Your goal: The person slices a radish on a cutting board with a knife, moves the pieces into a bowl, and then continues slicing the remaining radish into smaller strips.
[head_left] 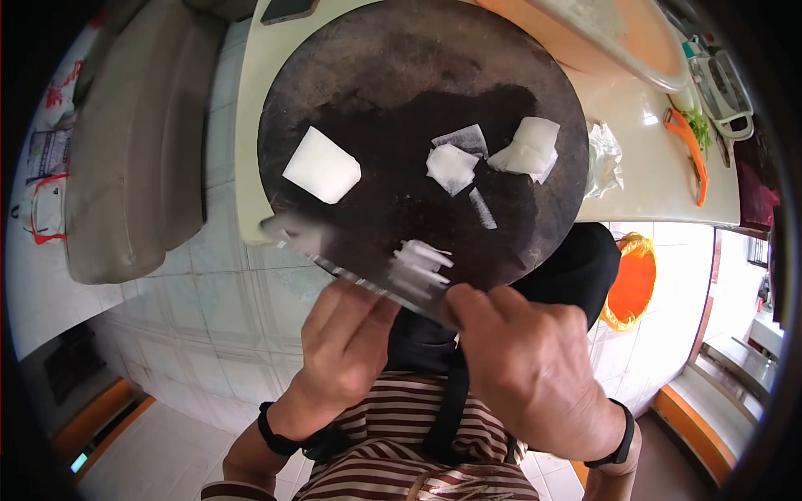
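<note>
A round dark board (pixel 376 58) with wet patches carries white pieces. My right hand (pixel 526 351) is wrapped round the handle end of a wide knife (pixel 359 263), whose blade slants up to the left and is blurred. My left hand (pixel 347 342) is at the blade's lower edge, its fingertips hidden behind it; what it grips, if anything, does not show. White strips (pixel 422 263) lie beside or against the blade. Farther up sit a white block (pixel 322 165) on the left, thin slices (pixel 452 169) in the middle and stacked slices (pixel 528 149) on the right.
A large pale tub (pixel 601 37) stands at the upper right. Near it are a crumpled clear bag (pixel 602 159), an orange peeler (pixel 691 154) and a green-handled item. A phone (pixel 288 10) lies upper left. A grey sofa (pixel 142 142) and an orange-lined bin (pixel 632 282) flank the table.
</note>
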Demonstrator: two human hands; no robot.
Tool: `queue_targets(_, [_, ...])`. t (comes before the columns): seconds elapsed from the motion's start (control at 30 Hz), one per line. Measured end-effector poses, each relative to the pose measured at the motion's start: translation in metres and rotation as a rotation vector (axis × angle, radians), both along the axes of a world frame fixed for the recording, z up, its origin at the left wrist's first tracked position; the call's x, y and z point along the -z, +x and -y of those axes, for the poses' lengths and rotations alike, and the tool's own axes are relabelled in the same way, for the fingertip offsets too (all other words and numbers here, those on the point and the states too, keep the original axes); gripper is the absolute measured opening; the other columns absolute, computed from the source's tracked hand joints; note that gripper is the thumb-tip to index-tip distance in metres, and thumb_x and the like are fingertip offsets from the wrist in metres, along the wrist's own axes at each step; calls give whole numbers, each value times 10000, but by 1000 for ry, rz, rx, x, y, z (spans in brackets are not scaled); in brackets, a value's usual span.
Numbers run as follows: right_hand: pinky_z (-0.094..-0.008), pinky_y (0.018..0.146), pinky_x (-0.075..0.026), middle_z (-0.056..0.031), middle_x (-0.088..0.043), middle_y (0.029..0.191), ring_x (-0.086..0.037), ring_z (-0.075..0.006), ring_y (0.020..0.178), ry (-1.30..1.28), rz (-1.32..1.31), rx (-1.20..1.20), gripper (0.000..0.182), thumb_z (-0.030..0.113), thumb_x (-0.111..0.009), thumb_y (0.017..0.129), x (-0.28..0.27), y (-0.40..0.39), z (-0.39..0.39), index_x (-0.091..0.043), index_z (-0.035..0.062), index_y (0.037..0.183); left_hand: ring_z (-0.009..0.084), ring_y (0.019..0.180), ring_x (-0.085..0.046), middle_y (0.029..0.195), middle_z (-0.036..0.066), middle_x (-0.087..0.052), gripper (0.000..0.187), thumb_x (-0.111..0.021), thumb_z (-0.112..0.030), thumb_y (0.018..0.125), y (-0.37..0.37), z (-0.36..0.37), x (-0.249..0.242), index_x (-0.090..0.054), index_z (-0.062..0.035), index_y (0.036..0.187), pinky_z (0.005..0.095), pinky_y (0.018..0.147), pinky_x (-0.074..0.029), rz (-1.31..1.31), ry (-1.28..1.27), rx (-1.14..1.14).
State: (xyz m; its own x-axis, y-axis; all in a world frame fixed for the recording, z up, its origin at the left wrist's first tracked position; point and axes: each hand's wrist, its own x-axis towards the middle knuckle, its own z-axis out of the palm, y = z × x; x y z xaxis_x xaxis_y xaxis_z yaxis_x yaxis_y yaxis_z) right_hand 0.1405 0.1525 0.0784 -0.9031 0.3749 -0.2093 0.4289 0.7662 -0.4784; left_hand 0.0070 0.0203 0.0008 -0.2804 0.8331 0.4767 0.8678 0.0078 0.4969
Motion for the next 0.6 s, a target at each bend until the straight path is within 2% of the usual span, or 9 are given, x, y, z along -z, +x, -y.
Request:
queue_targets(0.03, [-377, 484, -471, -103, -556, 686, -608, -291, 552, 4, -2, 0, 257, 7, -640, 771, 0, 2, -5, -618, 16, 1027, 296, 834, -630, 923, 139, -655, 224, -697, 128, 646, -1, -5, -2, -687, 90, 866, 352, 665, -541, -2, 4, 0])
queue_targets(0.1, [-365, 479, -487, -112, -565, 694, -643, -273, 563, 30, -22, 12, 180, 20, -627, 741, 0, 7, -12, -519, 24, 885, 303, 855, -629, 934, 141, -645, 210, -711, 136, 668, -3, -13, -4, -679, 103, 873, 364, 680, -545, 17, -38, -9])
queue_targets(0.13, [-376, 496, -481, -118, -558, 705, -639, -284, 583, 2, -4, 14, 207, 12, -630, 740, -2, 9, -14, -526, 21, 920, 290, 868, -629, 950, 135, -642, 211, -720, 123, 666, -3, -14, -2, -675, 105, 871, 352, 679, -543, -2, -31, -10])
queue_targets(0.27, [-377, 494, -477, -117, -548, 714, -634, -287, 592, -11, -27, 22, 192, 11, -623, 749, 0, 12, -14, -521, 18, 911, 297, 870, -628, 943, 139, -641, 226, -719, 128, 657, -5, -12, -4, -680, 104, 879, 353, 680, -544, -17, -63, 10])
queue_targets(0.37, [-370, 490, -471, -112, -529, 714, -627, -276, 588, -31, -41, 3, 256, 24, -624, 743, -5, 14, -15, -543, -11, 984, 306, 877, -623, 950, 143, -641, 231, -719, 115, 657, -5, -6, -1, -688, 94, 884, 357, 676, -542, -63, -29, 11])
queue_targets(0.43, [-354, 486, -469, -105, -518, 715, -619, -253, 575, -24, -56, -26, 366, 44, -628, 730, -10, 14, -15, -555, -45, 1077, 306, 890, -618, 981, 143, -649, 216, -710, 99, 677, -5, 0, 2, -697, 79, 892, 367, 697, -535, -70, -64, 56])
queue_targets(0.53, [-329, 481, -467, -96, -515, 723, -605, -219, 559, 7, -33, -87, 437, 58, -630, 714, -11, 13, -14, -569, -70, 1128, 292, 894, -614, 1010, 134, -657, 201, -699, 64, 701, -5, 7, 1, -701, 59, 902, 381, 745, -523, -67, -124, 79])
queue_targets(0.6, [-320, 478, -466, -94, -519, 729, -600, -207, 556, 35, -15, -105, 423, 59, -629, 712, -10, 14, -11, -582, -70, 1112, 286, 890, -614, 1012, 127, -659, 191, -692, 51, 709, -4, 13, 4, -700, 51, 899, 388, 765, -517, -61, -145, 83])
